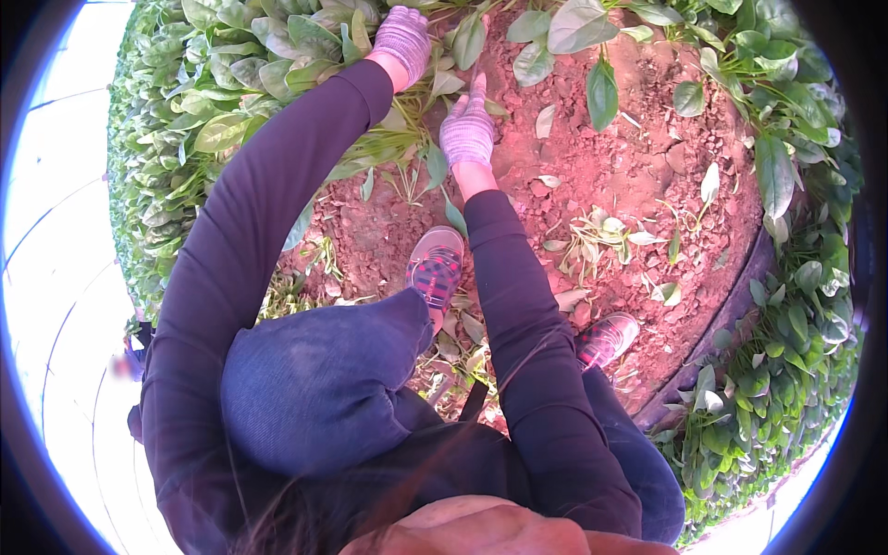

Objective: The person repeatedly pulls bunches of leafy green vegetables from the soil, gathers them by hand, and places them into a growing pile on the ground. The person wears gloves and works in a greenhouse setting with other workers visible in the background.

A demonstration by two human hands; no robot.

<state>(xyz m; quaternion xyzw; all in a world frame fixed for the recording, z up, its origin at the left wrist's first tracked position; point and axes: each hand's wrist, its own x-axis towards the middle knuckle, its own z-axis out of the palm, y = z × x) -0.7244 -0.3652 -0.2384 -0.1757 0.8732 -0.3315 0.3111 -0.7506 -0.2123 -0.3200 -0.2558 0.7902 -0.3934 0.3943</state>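
Note:
My left hand (404, 43), in a striped knit glove, is curled among the stems of leafy green plants (305, 48) that look like spinach; its fingertips and anything in its grasp are hidden. To its right and lower, my right hand (470, 132), in a matching glove, is over the reddish soil beside the plant stems (388, 139). Its index finger points away from me along what seems to be a thin tool (478, 66), partly covered by a leaf. The two hands are apart.
Loose leaves and stems (596, 239) lie on the cloddy soil (652, 159). More leafy plants (777, 374) line the right side, beyond a dark strip (701, 347). My shoes (437, 267) stand on the ground below my hands. A blurred figure, perhaps a person, shows at far left.

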